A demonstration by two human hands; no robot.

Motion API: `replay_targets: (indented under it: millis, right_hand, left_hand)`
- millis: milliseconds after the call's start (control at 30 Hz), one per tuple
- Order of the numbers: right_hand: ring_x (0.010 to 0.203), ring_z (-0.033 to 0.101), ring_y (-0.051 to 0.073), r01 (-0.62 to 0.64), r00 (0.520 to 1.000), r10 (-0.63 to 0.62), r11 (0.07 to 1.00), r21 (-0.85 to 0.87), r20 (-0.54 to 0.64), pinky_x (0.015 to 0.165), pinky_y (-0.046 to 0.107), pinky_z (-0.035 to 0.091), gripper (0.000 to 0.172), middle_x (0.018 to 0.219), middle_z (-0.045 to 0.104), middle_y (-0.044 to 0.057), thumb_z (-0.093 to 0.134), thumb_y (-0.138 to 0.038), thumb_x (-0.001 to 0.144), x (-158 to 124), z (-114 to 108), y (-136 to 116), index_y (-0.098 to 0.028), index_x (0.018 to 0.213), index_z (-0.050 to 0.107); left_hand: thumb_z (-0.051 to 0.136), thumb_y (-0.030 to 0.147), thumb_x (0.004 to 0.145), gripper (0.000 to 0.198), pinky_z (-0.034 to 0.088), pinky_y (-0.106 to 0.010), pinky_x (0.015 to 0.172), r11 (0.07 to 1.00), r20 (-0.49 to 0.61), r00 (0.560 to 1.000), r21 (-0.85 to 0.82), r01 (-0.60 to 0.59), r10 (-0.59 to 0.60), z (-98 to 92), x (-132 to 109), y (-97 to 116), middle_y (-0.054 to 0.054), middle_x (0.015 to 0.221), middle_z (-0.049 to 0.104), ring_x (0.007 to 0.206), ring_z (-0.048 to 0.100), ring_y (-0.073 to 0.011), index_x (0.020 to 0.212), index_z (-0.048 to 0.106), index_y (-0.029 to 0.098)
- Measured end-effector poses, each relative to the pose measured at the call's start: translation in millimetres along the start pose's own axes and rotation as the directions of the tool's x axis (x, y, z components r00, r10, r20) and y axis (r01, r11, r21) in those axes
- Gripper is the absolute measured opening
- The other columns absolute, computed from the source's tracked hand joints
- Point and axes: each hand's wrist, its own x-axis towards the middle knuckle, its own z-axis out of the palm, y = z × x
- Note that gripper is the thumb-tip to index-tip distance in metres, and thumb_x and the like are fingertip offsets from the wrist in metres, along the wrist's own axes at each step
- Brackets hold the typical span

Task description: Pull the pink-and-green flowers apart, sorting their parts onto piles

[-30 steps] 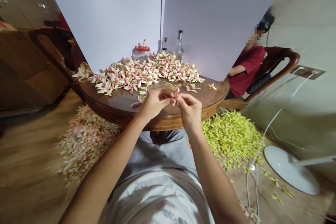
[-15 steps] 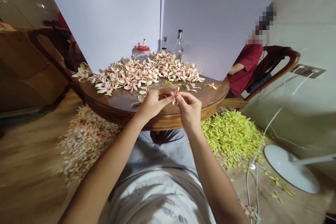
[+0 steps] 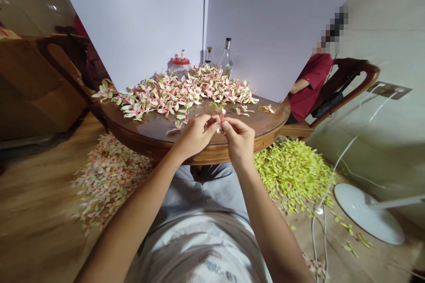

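Over the near edge of the round wooden table [image 3: 146, 131], my left hand [image 3: 198, 134] and my right hand [image 3: 239, 138] meet fingertip to fingertip. Both are closed in a pinch on one pink-and-white artificial-looking flower [image 3: 222, 115], whose petals show above the fingertips; its lower part is mostly hidden. A large heap of similar pink, white and pale green flowers [image 3: 166, 93] covers the far side of the table. A few loose flowers [image 3: 245, 110] lie between the heap and my hands.
A red-lidded jar [image 3: 180, 64] and glass bottles [image 3: 226, 59] stand behind the heap, before white panels [image 3: 149, 17]. Floor piles flank me: pink-white flowers [image 3: 109, 177] left, yellow-green pieces [image 3: 294, 168] right. Beyond are cables [image 3: 345, 152], a round white base [image 3: 368, 212] and a seated person in red [image 3: 314, 79].
My left hand has shifted slightly, with its fingers more curled. The flower between my fingertips has turned a little; both hands stay in nearly the same place.
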Motion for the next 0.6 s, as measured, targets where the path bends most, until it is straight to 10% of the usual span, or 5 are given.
replay_targets:
  millis: [233, 400, 600]
  right_hand:
    - [0.08, 0.07, 0.018, 0.003, 1.0, -0.002, 1.0, -0.006, 0.009, 0.078, 0.032, 0.058, 0.019, 0.09, 0.078, 0.003, 0.082, -0.036, 0.076, -2.0, -0.5, -0.9, -0.023, 0.09, 0.081]
    - [0.091, 0.073, 0.022, 0.015, 1.0, -0.012, 0.996, -0.091, 0.026, 0.087, 0.037, 0.059, 0.018, 0.096, 0.079, 0.004, 0.078, -0.035, 0.08, -5.8, 1.2, -4.9, -0.024, 0.094, 0.08]
    - [0.094, 0.073, 0.022, 0.091, 0.995, -0.076, 0.968, -0.235, 0.071, 0.088, 0.034, 0.058, 0.016, 0.101, 0.079, 0.003, 0.072, -0.032, 0.086, -14.0, 4.2, -20.4, -0.026, 0.099, 0.078]
  left_hand:
    - [0.056, 0.023, 0.094, 0.009, 0.048, -0.027, 0.075, 0.967, -0.063, 0.99, 0.23, -0.112, 0.13, 0.2, -2.8, 6.3, -0.004, 0.088, 0.07, 0.081, 0.065, -0.0168, 0.095, 0.063, 0.017]
    - [0.048, 0.015, 0.094, 0.011, 0.048, -0.035, 0.079, 0.781, -0.026, 0.953, 0.58, -0.232, 0.302, 5.1, -3.0, 10.1, -0.008, 0.083, 0.063, 0.086, 0.061, -0.0235, 0.086, 0.056, 0.017]
    - [0.053, 0.015, 0.091, 0.008, 0.048, -0.033, 0.078, 0.861, -0.06, 0.963, 0.465, -0.206, 0.263, 1.9, -5.0, 8.9, -0.006, 0.084, 0.064, 0.085, 0.061, -0.0221, 0.084, 0.052, 0.019]
